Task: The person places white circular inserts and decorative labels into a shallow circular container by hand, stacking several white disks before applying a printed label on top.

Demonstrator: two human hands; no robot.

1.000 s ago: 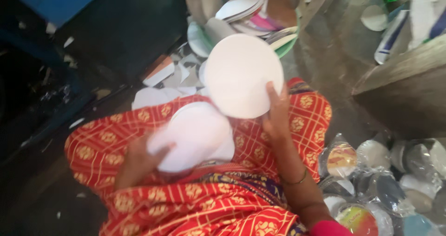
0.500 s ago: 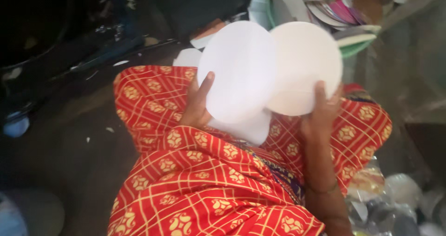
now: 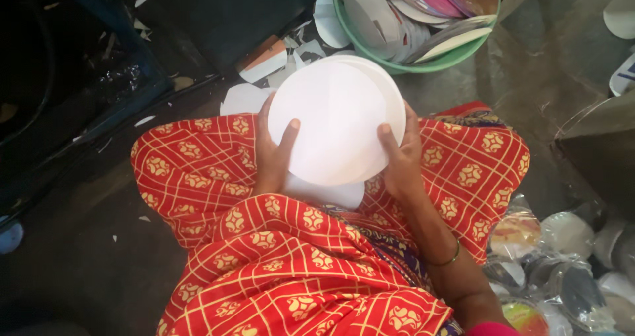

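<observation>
Both hands — left hand (image 3: 272,156), right hand (image 3: 399,157) — grip stacked white discs (image 3: 334,118)

Soft overhead daylight, dim shadowy left side, slight motion blur.

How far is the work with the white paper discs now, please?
Done, it seems: clear bags of stacked round plates lie to the right. In hand: both the left hand and the right hand hold white paper discs together, edges nearly aligned, over the lap. Left: the green basin ahead holds many loose discs.
</observation>
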